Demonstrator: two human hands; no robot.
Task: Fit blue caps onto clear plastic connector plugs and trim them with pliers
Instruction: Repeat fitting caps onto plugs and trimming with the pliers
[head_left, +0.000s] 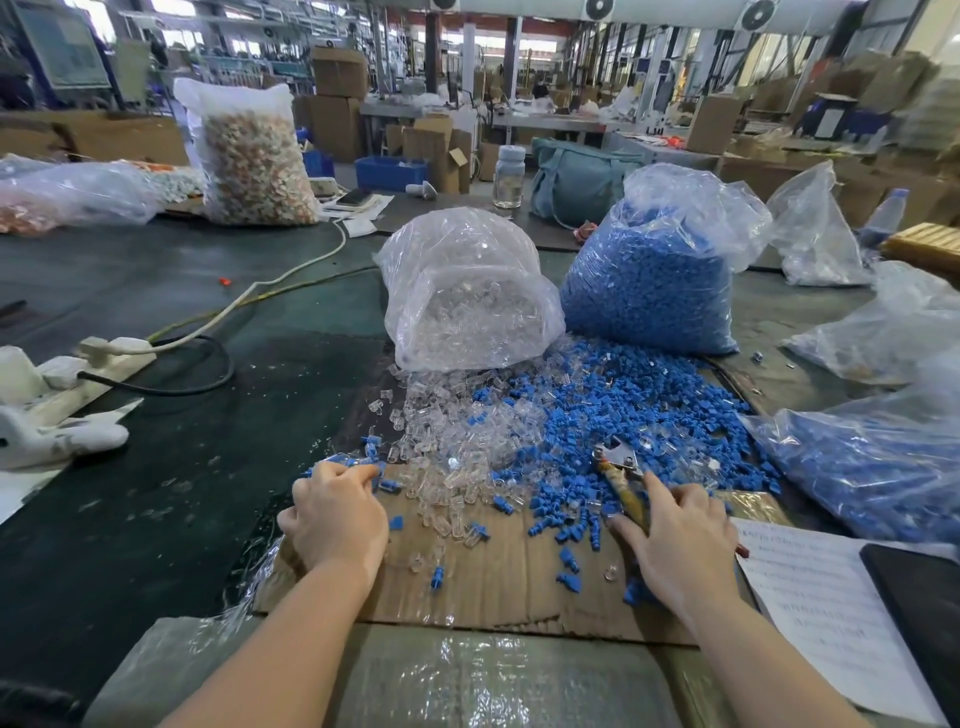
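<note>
Loose clear plugs (447, 457) and blue caps (623, 415) lie spilled over a cardboard sheet (493, 587) in front of me. My left hand (337, 514) is palm down at the left edge of the pile, its fingers curled over several blue-capped plugs (358, 460). My right hand (675, 540) lies over the yellow handles of the pliers (618, 467), whose metal jaws point away among the blue caps. Whether the fingers close round the handles is hidden.
A bag of clear plugs (467, 296) and a bag of blue caps (654, 270) stand behind the pile. Another blue-filled bag (872, 467) lies right. A paper sheet (826, 613) and dark tablet (919, 608) sit right; a power strip (98, 364) with cables left.
</note>
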